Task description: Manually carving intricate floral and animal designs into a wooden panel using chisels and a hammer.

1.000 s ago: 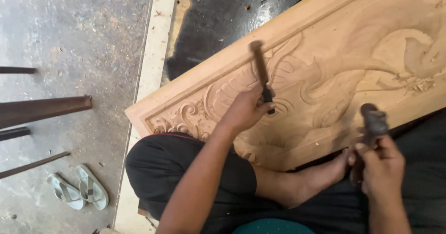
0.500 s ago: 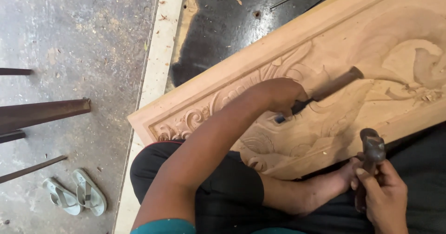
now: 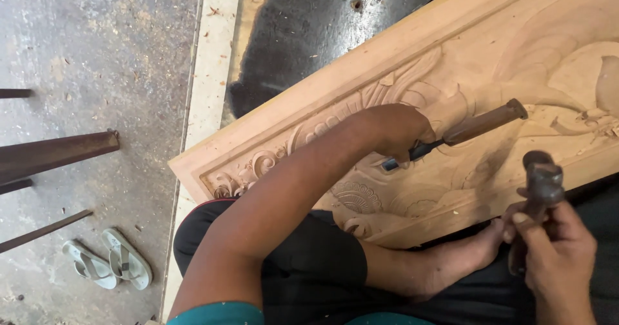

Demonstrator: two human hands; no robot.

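Little has shifted since the earlier frame: left hand (image 3: 396,131) stays clenched around the brown wooden-handled chisel (image 3: 461,133), blade on the pale carved wooden panel (image 3: 400,60); right hand (image 3: 558,254) grips the dark mallet (image 3: 540,183) nearby.

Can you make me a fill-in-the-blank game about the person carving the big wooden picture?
1. The left hand holds a ______ with a brown wooden handle against the carved wooden panel.
2. The right hand grips a dark ______.
3. A pair of pale ______ lies on the grey floor at lower left.
4. The panel rests partly on the person's ______.

Missing words: chisel; mallet; sandals; legs
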